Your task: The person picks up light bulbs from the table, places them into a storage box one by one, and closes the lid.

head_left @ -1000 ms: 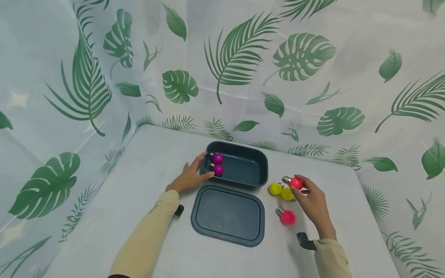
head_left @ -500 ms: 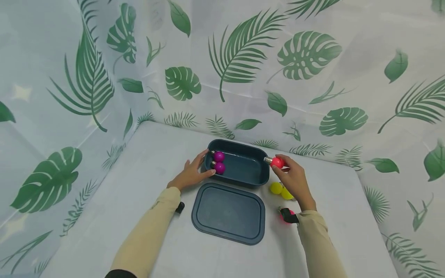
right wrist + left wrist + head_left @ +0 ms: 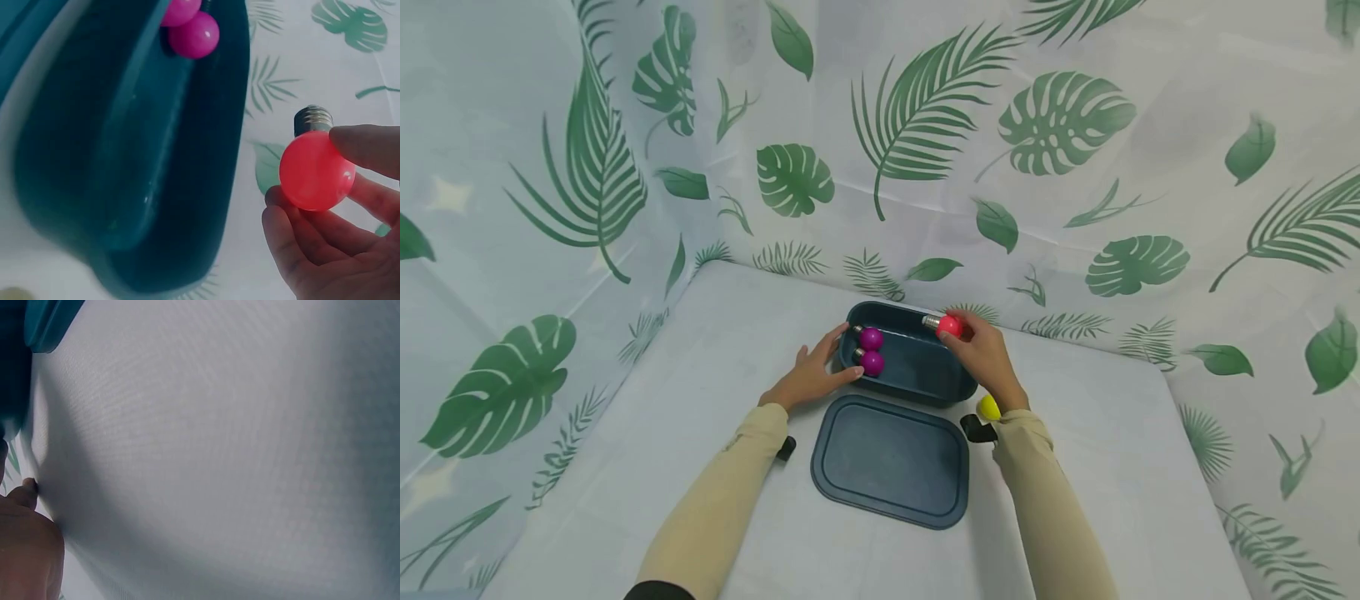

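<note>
My left hand [image 3: 811, 375] holds the left end of a dark blue rectangular container [image 3: 917, 395], thumb at its front rim and fingers along the left side. Two purple light bulbs [image 3: 872, 363] lie inside at that end, metal bases pointing left. Over the back right part of the container, my right hand [image 3: 988, 354] pinches a red light bulb [image 3: 951, 326] by its round globe. In the right wrist view the thumb and fingers surround this red bulb [image 3: 315, 172], its screw base [image 3: 312, 119] pointing up in that view.
A flat dark blue lid [image 3: 891, 462] lies on the white table [image 3: 865, 562] just in front of the container. One yellow bulb [image 3: 988, 407] shows beside my right wrist; the right sleeve [image 3: 1045, 492] covers the area behind it. Leaf-printed fabric [image 3: 925, 108] stands behind the table.
My right hand has carried the red bulb left and away from me, from above the yellow bulbs to over the container. The left hand keeps its place. The second red bulb is now hidden.
</note>
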The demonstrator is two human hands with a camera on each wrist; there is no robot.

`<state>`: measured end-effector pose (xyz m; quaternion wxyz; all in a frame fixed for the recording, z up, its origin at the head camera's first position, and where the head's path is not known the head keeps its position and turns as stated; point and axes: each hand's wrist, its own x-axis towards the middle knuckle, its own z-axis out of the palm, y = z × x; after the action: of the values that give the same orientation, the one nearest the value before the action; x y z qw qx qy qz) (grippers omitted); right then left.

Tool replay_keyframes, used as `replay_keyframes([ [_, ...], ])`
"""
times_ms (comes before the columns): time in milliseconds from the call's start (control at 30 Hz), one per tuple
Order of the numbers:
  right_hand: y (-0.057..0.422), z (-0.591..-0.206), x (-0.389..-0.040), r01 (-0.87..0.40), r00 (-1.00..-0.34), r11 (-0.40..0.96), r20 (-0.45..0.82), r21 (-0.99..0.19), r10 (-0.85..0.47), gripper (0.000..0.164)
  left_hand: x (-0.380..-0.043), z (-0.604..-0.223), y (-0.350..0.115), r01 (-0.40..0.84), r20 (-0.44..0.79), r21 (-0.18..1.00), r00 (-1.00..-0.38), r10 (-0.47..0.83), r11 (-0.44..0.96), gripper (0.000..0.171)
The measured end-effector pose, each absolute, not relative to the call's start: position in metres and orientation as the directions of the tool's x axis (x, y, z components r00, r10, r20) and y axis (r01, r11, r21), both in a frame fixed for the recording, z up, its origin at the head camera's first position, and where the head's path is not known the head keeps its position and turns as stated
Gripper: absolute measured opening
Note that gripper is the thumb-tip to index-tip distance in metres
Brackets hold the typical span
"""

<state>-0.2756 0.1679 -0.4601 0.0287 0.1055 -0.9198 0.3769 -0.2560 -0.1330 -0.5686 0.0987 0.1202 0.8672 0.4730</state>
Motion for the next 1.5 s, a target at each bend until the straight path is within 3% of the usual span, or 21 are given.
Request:
replay_keyframes([
  [533,0.138,-0.437,-0.331,-0.259,-0.951,0.732,0.035,-0.631,-0.307,0.043,-0.256,-0.567,-0.133,0.117,-0.055,0.836,-0.954,0.295,0.536,0.089],
  [867,0.138,-0.431,-0.345,-0.220,-0.950,0.749,-0.035,-0.626,-0.309,0.044,-0.256,-0.564,-0.134,0.115,-0.059,0.836,-0.953,0.297,0.537,0.089],
  [1033,0.136,-0.442,-0.344,-0.168,-0.949,0.758,-0.105,-0.630,-0.297,0.043,-0.257,-0.566,-0.135,0.108,-0.066,0.840,-0.952,0.298,0.531,0.089],
  [1500,0.129,-0.481,-0.345,-0.226,-0.922,0.788,-0.136,-0.573,-0.363,0.036,-0.260,-0.567,-0.135,0.108,-0.068,0.840,-0.951,0.301,0.532,0.090],
])
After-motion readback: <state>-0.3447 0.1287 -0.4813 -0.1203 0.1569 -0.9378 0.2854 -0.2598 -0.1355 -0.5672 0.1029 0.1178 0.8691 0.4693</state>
